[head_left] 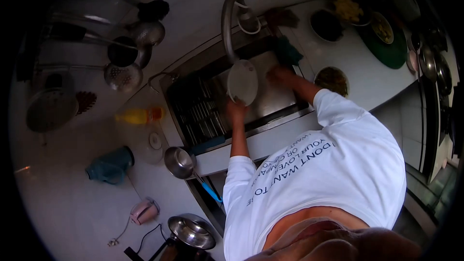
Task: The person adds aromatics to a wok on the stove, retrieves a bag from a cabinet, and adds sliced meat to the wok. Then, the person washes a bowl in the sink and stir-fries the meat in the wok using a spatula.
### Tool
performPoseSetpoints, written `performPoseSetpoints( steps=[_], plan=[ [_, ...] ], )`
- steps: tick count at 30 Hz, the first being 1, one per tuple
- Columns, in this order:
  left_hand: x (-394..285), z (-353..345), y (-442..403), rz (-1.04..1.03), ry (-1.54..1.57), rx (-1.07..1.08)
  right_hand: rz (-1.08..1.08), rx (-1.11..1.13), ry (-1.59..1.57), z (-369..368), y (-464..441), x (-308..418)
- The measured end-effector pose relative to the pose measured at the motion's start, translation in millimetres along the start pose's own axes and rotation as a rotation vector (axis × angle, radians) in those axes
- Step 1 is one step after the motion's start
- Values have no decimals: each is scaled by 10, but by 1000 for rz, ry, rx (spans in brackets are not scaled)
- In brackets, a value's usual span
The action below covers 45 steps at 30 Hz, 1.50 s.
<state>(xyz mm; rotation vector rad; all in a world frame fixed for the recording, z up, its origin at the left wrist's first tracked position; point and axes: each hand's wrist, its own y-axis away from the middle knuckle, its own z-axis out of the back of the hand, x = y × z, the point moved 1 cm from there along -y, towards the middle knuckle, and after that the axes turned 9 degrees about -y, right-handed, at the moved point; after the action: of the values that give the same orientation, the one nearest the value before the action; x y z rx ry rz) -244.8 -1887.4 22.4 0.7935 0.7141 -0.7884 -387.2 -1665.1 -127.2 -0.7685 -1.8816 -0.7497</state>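
My left hand [236, 108] grips the lower rim of a pale, round plate [243, 84]. The plate is tilted under the end of the curved faucet [227, 24], over the sink [275, 99]. Whether water is running, I cannot tell. To the right of the plate, my right hand [280, 76] is over the sink, apart from the plate. It is dark and smeared, so its fingers do not show clearly. A dark green cloth [289, 50] lies just beyond it at the sink's edge.
Left of the plate is a dark rack [205, 111]. A saucepan [179, 162], yellow bottle [140, 115] and teal jug [111, 164] stand at left. Filled bowls, one nearby [332, 81], line the right counter. Ladles and a skimmer [123, 77] hang on the wall.
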Motion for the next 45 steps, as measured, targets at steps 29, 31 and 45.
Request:
performPoseSetpoints(
  steps=[29, 31, 45],
  plan=[
    [-5, 269, 699, -384, -432, -346, 111, 271, 1153, -947, 483, 1632],
    [-170, 283, 812, -586, -449, -411, 329, 371, 1099, -993, 485, 1624],
    [-330, -593, 1616, -327, -469, -399, 605, -92, 898, -34, 1381, 2008]
  ],
)
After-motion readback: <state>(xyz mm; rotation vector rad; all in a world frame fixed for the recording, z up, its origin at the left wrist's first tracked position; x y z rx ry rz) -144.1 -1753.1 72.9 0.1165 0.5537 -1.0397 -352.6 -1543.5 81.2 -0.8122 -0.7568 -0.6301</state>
